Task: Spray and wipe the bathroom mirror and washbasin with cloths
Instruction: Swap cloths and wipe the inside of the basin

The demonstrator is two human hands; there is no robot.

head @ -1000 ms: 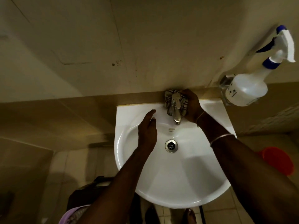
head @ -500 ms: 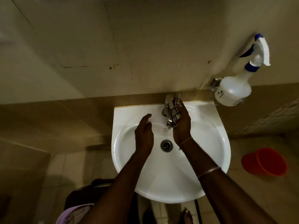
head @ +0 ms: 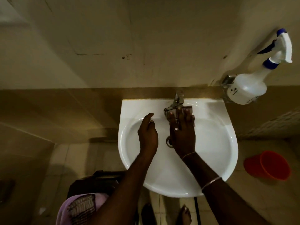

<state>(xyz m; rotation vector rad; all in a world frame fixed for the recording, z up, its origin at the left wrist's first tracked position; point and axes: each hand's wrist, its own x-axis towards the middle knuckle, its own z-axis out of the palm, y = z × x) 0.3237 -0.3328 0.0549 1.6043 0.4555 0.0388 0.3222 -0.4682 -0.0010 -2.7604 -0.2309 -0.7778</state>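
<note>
now mid-wipe, the right hand [head: 182, 133], grip flat and open, presses the cloth [head: 188, 109] on the far rim of the washbasin [head: 211, 143] just right of the tap [head: 177, 101], left hand [head: 147, 132] open and empty; next, probably sweep the bowl.

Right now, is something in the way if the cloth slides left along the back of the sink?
Yes. The tap stands just left of the cloth on the sink's back rim. The right hand presses the cloth down.

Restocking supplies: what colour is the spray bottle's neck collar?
Blue collar on the white plastic spray bottle; clearest in the head view.
</note>
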